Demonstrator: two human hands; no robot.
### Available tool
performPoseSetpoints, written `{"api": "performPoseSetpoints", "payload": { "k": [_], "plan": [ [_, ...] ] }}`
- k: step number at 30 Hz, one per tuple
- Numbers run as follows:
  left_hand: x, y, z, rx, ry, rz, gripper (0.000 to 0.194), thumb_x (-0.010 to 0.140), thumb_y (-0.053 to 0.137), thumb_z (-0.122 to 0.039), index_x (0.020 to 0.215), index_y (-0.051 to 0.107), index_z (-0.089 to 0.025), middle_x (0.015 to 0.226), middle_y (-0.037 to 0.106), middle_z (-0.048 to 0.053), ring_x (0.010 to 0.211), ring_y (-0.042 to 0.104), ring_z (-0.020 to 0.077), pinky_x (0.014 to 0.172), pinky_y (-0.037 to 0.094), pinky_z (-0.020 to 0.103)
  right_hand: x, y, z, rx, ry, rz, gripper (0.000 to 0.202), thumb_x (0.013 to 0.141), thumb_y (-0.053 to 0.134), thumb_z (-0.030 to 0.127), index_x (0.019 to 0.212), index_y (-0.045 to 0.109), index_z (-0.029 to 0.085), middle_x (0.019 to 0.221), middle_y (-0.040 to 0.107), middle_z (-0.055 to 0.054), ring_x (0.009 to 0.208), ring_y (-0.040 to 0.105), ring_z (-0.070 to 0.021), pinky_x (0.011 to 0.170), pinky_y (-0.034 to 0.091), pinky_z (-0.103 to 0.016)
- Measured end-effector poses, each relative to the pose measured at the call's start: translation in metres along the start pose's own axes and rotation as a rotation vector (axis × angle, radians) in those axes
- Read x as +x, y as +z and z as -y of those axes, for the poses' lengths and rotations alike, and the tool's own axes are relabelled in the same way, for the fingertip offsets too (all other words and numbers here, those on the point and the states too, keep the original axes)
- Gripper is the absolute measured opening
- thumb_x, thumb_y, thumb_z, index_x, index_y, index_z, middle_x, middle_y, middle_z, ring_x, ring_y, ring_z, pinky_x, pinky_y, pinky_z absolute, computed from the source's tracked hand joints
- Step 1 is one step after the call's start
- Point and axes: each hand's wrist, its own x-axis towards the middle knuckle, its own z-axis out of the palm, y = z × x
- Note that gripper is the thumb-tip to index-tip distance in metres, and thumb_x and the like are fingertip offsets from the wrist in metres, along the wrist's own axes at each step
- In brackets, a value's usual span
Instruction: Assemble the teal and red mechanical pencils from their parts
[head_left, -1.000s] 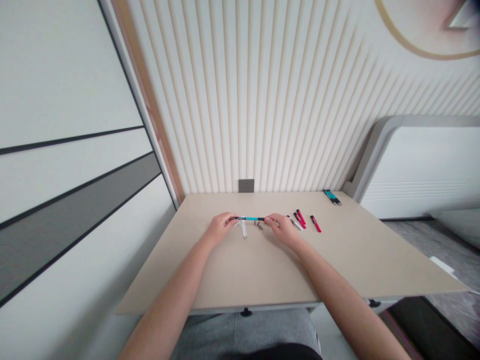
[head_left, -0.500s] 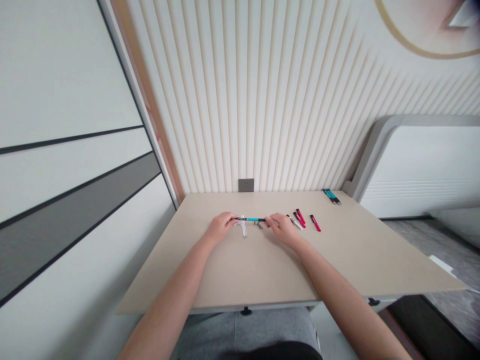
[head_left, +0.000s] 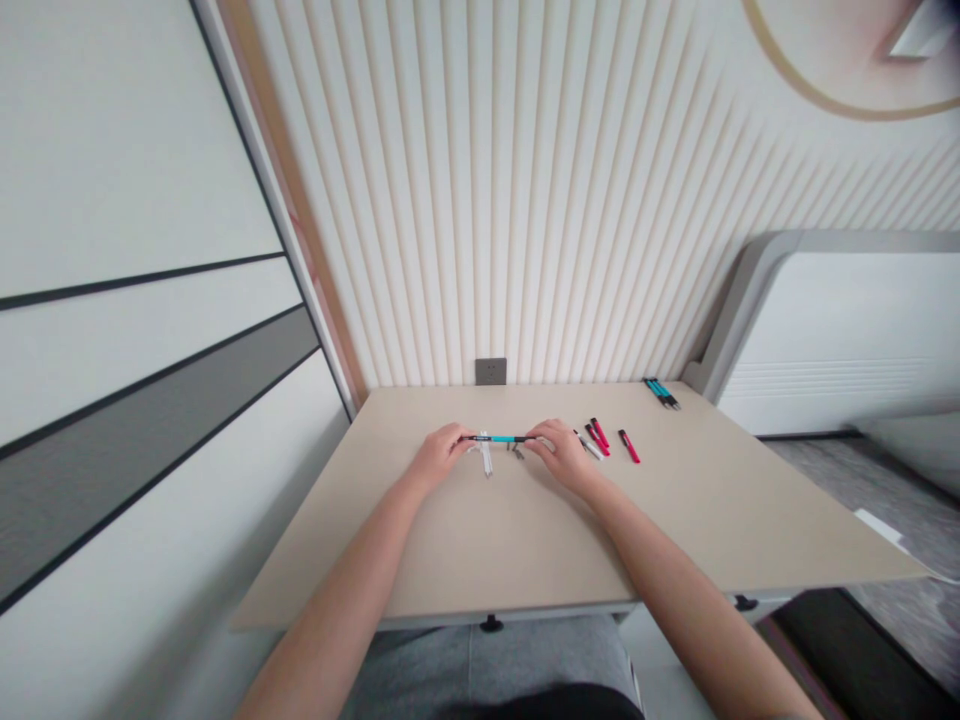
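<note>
A blue and black pen (head_left: 502, 439) is held level above the desk between my two hands. My left hand (head_left: 442, 450) pinches its left end, and my right hand (head_left: 556, 450) grips the black right end. Below the pen lie several thin white refills (head_left: 487, 463). Small dark metallic parts (head_left: 517, 452), perhaps springs or tips, lie just right of the refills. Beside my right hand are red pen parts (head_left: 598, 434) with black ends and a whitish one (head_left: 592, 449). A separate red part (head_left: 629, 446) lies farther right.
Several blue and black pens (head_left: 662, 393) lie together at the desk's back right corner. The beige desk (head_left: 510, 550) meets a ribbed wall with a dark socket (head_left: 491, 372). A white cabinet (head_left: 187, 480) stands on the left, a bed headboard (head_left: 840, 310) on the right.
My right hand's fingers have shifted slightly along the pen's right end. Both hands still hold the pen, and the objects on the desk lie as before.
</note>
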Motion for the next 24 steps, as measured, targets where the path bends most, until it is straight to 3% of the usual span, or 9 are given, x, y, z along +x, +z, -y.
{"api": "performPoseSetpoints", "payload": {
  "k": [5, 12, 17, 24],
  "plan": [
    [0.0001, 0.0006, 0.0005, 0.011, 0.022, 0.028, 0.017, 0.091, 0.052, -0.032, 0.093, 0.064, -0.019, 0.081, 0.065, 0.002, 0.074, 0.059, 0.0150, 0.070, 0.046, 0.026, -0.0001, 0.0027, -0.0004, -0.044, 0.059, 0.041, 0.044, 0.097, 0.035, 0.039, 0.069, 0.065, 0.022, 0.070, 0.063, -0.008, 0.074, 0.057, -0.0212, 0.077, 0.044, -0.037],
    [-0.0010, -0.0006, 0.0024, 0.007, 0.005, 0.015, 0.019, 0.091, 0.052, -0.033, 0.093, 0.064, -0.019, 0.080, 0.063, 0.002, 0.072, 0.057, 0.0145, 0.070, 0.045, 0.026, -0.0012, 0.0005, 0.0020, 0.039, 0.057, -0.009, 0.025, 0.087, 0.057, 0.040, 0.101, 0.065, 0.022, 0.094, 0.067, -0.007, 0.089, 0.059, -0.0213, 0.082, 0.044, -0.037],
    [-0.0009, -0.0004, 0.0023, 0.008, 0.020, 0.025, 0.020, 0.093, 0.050, -0.033, 0.092, 0.064, -0.019, 0.081, 0.062, 0.003, 0.075, 0.058, 0.0150, 0.071, 0.045, 0.026, -0.0004, -0.0010, 0.0020, -0.032, 0.032, 0.016, 0.023, 0.090, 0.054, 0.040, 0.091, 0.066, 0.022, 0.088, 0.068, -0.007, 0.087, 0.058, -0.0222, 0.079, 0.042, -0.036],
    [0.0002, -0.0020, -0.0011, 0.047, 0.037, 0.042, 0.019, 0.093, 0.050, -0.032, 0.094, 0.063, -0.019, 0.084, 0.064, 0.003, 0.077, 0.059, 0.0158, 0.071, 0.045, 0.026, -0.0012, 0.0000, 0.0027, -0.114, 0.090, 0.103, 0.052, 0.097, 0.031, 0.045, 0.062, 0.062, 0.022, 0.061, 0.062, -0.006, 0.067, 0.057, -0.0197, 0.072, 0.042, -0.036]
  ]
}}
